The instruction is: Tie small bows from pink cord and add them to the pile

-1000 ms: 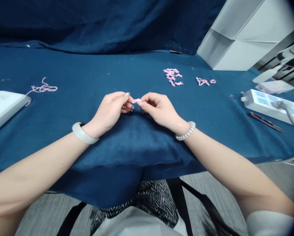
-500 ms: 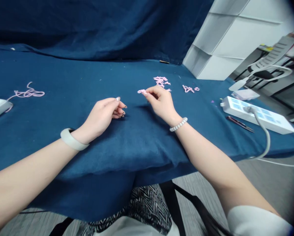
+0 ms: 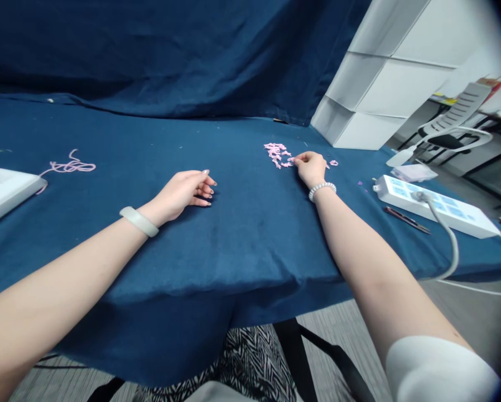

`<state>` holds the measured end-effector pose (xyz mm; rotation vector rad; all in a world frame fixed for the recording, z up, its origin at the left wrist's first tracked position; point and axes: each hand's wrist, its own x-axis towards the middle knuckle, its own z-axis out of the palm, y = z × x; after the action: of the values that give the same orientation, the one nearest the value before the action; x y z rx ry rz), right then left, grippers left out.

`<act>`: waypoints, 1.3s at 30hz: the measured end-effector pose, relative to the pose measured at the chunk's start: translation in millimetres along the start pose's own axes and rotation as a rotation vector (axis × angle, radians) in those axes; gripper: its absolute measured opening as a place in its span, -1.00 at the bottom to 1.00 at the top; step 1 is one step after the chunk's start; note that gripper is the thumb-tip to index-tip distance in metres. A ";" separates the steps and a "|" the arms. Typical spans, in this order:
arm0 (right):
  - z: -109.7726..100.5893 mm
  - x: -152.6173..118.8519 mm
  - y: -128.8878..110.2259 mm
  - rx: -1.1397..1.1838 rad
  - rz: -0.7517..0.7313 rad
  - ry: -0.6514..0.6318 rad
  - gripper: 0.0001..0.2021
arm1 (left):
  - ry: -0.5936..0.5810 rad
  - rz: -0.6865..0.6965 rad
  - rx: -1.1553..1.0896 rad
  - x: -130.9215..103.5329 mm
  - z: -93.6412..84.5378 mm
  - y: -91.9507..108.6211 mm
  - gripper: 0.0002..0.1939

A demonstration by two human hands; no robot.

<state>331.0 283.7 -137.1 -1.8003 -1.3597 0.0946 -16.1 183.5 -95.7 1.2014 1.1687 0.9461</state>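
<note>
My right hand pinches a small pink yarn piece at the right edge of a pile of pink yarn pieces. Another pink piece lies just right of that hand, partly hidden behind it. My left hand rests near the middle of the blue cloth, its fingers loosely curled and apart, holding nothing. A tangled length of pink yarn lies at the left, running to a white box-shaped object.
On the right are a white power strip with a plugged-in cable, a dark slim tool and a small clear box. White drawers stand behind. Blue cloth hangs along the back.
My right hand has moved right and away from me with the pink piece, reaching the pile. My left hand's fingers have spread slightly. The camera view has shifted a little.
</note>
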 end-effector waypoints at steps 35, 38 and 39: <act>9.5 2.0 0.0 -0.074 -0.231 0.124 -0.38 | 0.572 0.340 0.928 22.8 -101.5 19.6 -0.72; -2.0 -8.0 -42.8 0.143 -0.328 0.113 -0.52 | 0.790 0.187 1.021 23.8 -152.0 16.9 -0.64; -11.0 -17.2 -65.9 0.276 -0.323 0.080 -0.62 | 0.867 0.154 1.042 24.3 -166.0 13.3 -0.59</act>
<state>280.1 266.1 -93.9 -1.3284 -1.4829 0.0342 -174.2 239.5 -82.8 1.7525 2.4795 1.0225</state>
